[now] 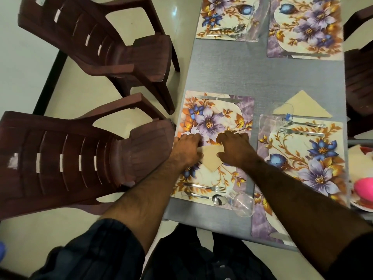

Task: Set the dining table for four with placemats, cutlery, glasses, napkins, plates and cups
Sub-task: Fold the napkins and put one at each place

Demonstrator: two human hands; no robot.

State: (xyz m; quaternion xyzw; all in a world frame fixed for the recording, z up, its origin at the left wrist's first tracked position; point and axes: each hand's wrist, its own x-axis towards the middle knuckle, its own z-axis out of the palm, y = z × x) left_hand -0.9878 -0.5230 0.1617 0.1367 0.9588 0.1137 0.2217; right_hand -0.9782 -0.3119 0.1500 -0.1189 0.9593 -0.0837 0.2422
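Both hands, left hand [186,147] and right hand [234,146], press the tan napkin [211,158] flat on the floral placemat [222,110], fingers curled over its edges, creasing a fold.

My hands cover most of the tan napkin [211,158], so I can't read its fold. The plate [361,206] with something pink runs off the right edge.
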